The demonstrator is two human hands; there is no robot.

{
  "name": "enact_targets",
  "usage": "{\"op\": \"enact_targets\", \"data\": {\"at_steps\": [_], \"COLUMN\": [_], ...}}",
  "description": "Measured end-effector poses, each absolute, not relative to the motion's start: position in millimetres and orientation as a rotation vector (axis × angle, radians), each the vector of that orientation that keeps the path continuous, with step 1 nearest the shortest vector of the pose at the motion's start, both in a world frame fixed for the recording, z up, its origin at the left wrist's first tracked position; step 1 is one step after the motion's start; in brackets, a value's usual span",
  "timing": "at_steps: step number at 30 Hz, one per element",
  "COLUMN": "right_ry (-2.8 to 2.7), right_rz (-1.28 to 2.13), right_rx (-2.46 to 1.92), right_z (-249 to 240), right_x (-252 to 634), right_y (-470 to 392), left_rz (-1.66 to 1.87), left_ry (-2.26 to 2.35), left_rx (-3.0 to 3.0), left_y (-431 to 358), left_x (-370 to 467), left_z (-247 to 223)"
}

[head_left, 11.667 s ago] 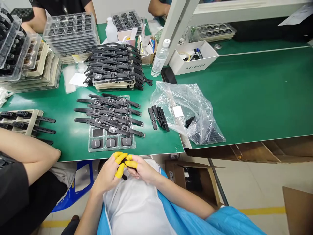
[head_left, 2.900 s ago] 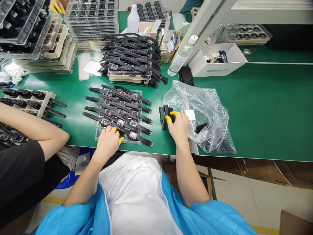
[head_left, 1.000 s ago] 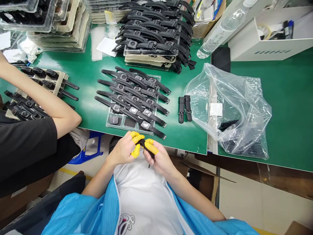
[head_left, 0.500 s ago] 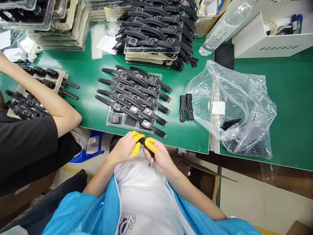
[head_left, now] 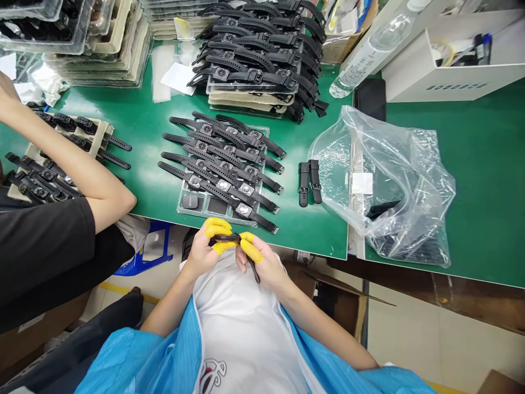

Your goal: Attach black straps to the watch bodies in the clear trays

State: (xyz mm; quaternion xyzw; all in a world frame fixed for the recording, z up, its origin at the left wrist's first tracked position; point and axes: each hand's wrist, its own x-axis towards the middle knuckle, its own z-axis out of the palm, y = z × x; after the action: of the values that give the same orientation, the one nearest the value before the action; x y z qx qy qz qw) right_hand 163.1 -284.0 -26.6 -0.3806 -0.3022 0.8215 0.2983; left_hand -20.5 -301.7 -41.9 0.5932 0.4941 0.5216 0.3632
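Note:
Just off the table's front edge, my left hand (head_left: 208, 246) pinches a black watch (head_left: 225, 238) between fingers wearing yellow finger covers. My right hand (head_left: 259, 257), also with yellow covers, is closed on the watch's black strap (head_left: 256, 271), which hangs below the fingers. Beyond my hands, a clear tray (head_left: 182, 206) bears rows of black watches with straps laid slantwise. One compartment at its front holds a dark square piece (head_left: 190, 202). Two short black straps (head_left: 309, 183) lie side by side to the right of the tray.
A clear plastic bag (head_left: 422, 180) lies at the right. Behind the tray rises a stack of watch-laden trays (head_left: 250, 104). A bottle (head_left: 369, 57) and white box (head_left: 447, 82) stand back right. A co-worker's arm (head_left: 82, 153) reaches over another tray at the left.
The held watch has turned and now lies level, showing more between my hands. My left hand has shifted slightly left, and more strap hangs below my right hand.

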Motion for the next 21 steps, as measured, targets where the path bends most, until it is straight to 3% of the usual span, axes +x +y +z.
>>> {"op": "enact_targets", "data": {"at_steps": [7, 12, 18, 21], "right_ry": [-0.874, -0.980, -0.994, -1.010], "right_rz": [2.473, 2.388, 2.175, 2.176], "right_rx": [-0.917, -1.053, -1.142, -1.145], "right_z": [-33.0, -35.9, -29.0, -28.6], "right_x": [167.1, 174.2, 170.5, 165.9], "right_y": [-283.2, -278.5, -276.3, -279.4], "left_rz": [1.680, 1.884, 1.102, 0.903], "left_ry": [1.245, 1.415, 1.408, 1.359], "left_rx": [0.884, 0.671, 1.372, 1.750], "left_y": [-294.7, -280.4, -294.9, -301.9], "left_x": [-26.2, -46.9, -28.6, -16.8], "left_z": [-26.7, -15.0, -20.1, -25.2]}}
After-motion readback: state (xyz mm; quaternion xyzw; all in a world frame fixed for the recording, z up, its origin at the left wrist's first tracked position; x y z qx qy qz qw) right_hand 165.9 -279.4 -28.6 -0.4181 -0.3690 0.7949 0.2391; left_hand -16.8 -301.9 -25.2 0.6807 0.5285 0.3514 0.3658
